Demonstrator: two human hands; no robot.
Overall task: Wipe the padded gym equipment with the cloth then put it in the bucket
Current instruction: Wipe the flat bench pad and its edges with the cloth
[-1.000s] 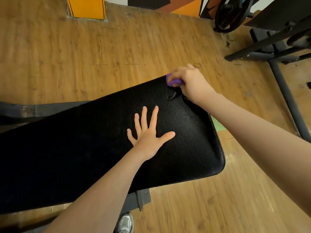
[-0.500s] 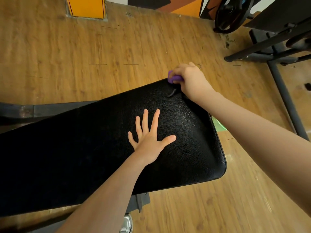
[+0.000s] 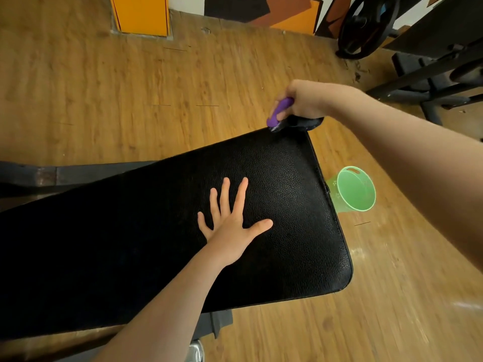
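Right hand (image 3: 303, 100), gripping the cloth (image 3: 279, 111), has lifted off the bench pad (image 3: 274, 165); left hand (image 3: 230, 220) flat

We are looking down into a gym: a black padded bench (image 3: 235, 205) is filling the middle of the frame, a weight plate (image 3: 366, 27) is leaning at the upper right beside dark metal equipment frames (image 3: 431, 71), all standing on wood-plank flooring (image 3: 130, 87).
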